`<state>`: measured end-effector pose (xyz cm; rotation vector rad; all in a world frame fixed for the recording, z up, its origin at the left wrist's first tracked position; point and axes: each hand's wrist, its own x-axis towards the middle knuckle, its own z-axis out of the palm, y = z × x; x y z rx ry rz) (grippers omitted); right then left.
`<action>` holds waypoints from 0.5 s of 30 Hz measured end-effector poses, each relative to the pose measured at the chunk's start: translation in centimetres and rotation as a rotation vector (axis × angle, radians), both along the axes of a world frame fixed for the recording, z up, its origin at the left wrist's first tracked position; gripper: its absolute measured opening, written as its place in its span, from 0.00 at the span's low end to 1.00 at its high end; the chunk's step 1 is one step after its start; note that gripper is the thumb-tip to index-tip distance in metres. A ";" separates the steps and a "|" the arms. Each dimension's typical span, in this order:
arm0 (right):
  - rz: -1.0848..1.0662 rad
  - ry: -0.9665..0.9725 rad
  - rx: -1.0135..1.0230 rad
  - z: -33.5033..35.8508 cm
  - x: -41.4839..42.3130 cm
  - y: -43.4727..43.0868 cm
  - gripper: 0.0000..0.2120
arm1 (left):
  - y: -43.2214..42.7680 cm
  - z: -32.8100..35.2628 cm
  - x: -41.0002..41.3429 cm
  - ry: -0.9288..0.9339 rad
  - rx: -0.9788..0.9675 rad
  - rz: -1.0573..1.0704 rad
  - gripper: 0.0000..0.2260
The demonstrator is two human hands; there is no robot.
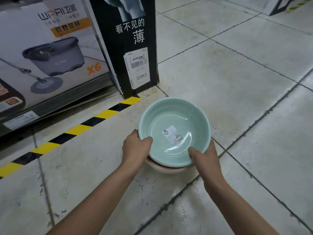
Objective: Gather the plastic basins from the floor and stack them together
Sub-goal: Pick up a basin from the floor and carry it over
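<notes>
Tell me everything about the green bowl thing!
The green basin is round, pale mint, shiny plastic, empty, with a small paper label stuck inside its bottom. It sits upright, nested on a beige basin over the tiled floor. The left hand and right hand grip its near rim.
</notes>
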<state>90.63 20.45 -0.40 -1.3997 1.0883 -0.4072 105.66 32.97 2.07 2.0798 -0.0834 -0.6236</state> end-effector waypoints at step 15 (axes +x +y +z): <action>-0.051 -0.039 0.192 -0.1 1.1 -0.7 0.41 | -0.5 -1.1 -0.7 0.281 -0.207 0.048 0.23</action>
